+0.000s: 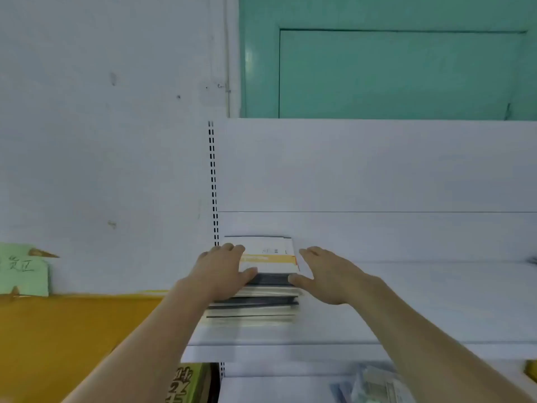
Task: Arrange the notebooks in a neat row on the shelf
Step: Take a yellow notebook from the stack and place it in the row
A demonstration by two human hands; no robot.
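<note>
A stack of several notebooks (263, 298) lies flat at the left end of the white shelf (421, 309), against the back panel. The top notebook (271, 258) is white with an orange band. My left hand (222, 271) rests on the stack's left side, fingers over the top cover and thumb along the front edge. My right hand (328, 276) is flat against the stack's right side, fingers straight, thumb touching the front right corner.
A slotted upright (213, 184) stands just left of the stack. The shelf's front lip (290, 351) runs below. A lower shelf holds plastic-wrapped items (374, 385). Left are a yellow wall band (72, 330), a green note (23, 269) and a box (186, 383).
</note>
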